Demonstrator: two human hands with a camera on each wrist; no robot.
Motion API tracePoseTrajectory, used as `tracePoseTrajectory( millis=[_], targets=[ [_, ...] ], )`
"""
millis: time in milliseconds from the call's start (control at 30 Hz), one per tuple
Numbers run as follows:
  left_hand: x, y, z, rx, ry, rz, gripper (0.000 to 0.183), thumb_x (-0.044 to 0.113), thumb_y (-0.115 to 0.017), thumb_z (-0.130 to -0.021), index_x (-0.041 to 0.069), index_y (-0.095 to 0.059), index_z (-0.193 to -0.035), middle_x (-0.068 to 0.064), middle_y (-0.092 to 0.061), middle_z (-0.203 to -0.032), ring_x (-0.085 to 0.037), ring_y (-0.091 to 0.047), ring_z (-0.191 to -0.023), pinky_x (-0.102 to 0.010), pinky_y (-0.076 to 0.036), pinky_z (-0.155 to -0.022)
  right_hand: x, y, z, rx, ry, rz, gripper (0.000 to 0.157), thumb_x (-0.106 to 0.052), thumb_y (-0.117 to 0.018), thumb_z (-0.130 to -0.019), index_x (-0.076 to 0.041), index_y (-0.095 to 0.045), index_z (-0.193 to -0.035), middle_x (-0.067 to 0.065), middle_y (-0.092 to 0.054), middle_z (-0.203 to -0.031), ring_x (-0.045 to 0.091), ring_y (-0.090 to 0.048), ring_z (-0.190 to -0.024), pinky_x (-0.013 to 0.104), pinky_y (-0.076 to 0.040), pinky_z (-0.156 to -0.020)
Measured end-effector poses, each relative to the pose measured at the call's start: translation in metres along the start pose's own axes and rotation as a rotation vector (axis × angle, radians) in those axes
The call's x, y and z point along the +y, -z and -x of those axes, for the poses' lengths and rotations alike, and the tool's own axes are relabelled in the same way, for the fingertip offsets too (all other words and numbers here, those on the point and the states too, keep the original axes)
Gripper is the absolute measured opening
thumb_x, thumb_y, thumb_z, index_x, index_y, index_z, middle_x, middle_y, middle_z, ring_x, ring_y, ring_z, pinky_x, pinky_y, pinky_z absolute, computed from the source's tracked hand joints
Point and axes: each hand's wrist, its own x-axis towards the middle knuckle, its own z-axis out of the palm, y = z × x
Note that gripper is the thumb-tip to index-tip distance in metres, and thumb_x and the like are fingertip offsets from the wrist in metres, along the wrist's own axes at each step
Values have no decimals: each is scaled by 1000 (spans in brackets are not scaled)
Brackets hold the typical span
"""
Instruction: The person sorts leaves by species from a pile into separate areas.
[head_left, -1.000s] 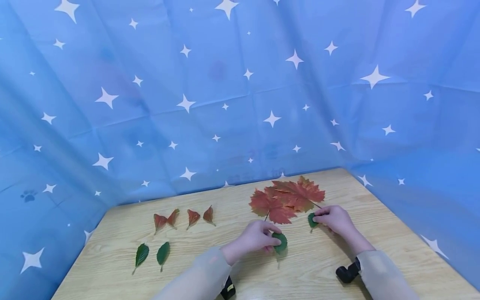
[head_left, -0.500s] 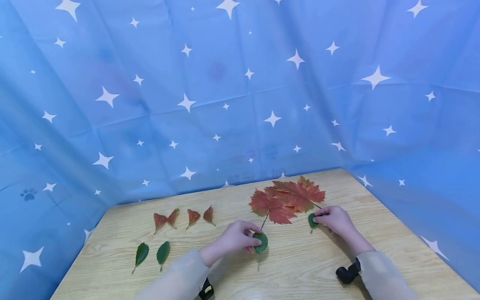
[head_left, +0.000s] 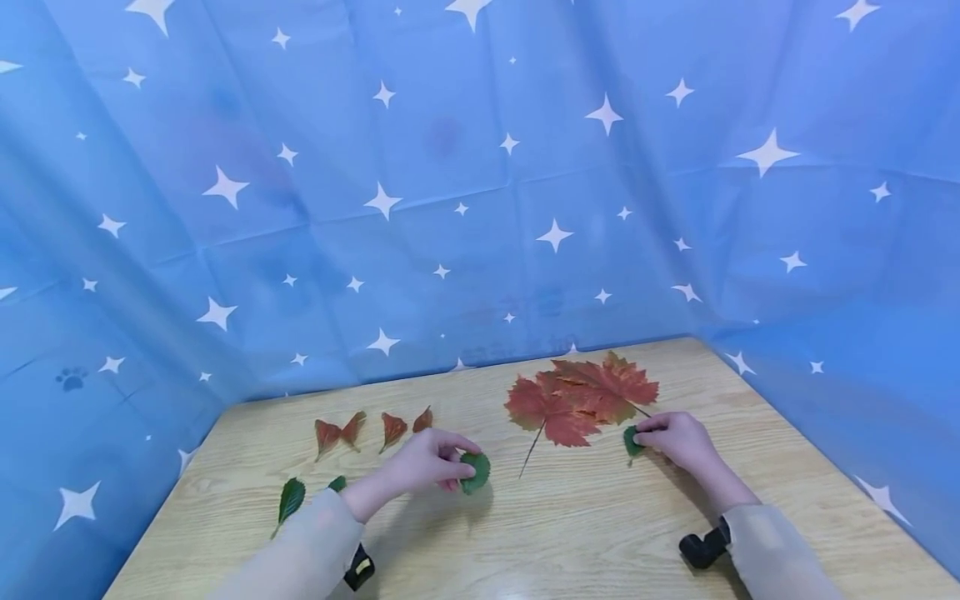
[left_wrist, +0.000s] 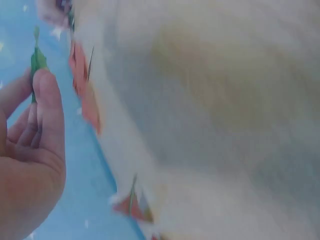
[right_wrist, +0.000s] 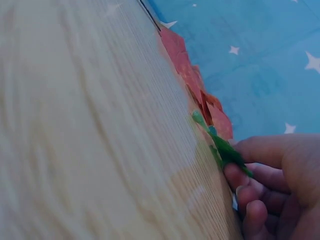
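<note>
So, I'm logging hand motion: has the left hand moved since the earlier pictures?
Yes: in the head view, the left hand has moved left, away from the large red leaves.

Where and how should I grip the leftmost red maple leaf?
Likely best by its stem, pinched from the near side: it juts toward the person over the table, while the maple leaf's blade meets the red foliage behind. The left hand is nearer, but pinches a green leaf, so would need freeing first.

Soft shadows fall across the bright, pale wood-grain tabletop [head_left: 585,517]. The left wrist view seems hazily blurred.
</note>
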Motion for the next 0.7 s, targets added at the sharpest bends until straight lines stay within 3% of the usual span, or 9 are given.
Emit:
tracePoseTrajectory(
  millis=[233,400,700],
  targets=[
    [-6,41,22,26,0,-43,33,16,-69,-91,4,-66,-122,-9,-63,-71,-34,-66,-67,-41,-56,-63,0,4,1,-18,17,-1,33,-20,-70,-88,4,-69,-111,12,-67,-96,21,-51,-56,36,-44,-50],
    [-15,63,34,37,19,-71,36,17,-68,-92,2,-64,-124,-8,-62,-71,-36,-66,-69,-36,-56,-63,2,8,1,-22,6,-3,35,-21,-70,-88,5,-69,-112,8,-66,-89,21,-51,-54,35,-44,-49],
    [-42,80,61,126,96,-158,35,15,-70,-91,-1,-65,-121,-7,-60,-65,-37,-64,-65,-44,-55,-62,0,3,-1,-44,-8,-22,36,-21,-70,-89,4,-68,-114,4,-63,-79,20,-50,-53,35,-42,-46]
  ],
)
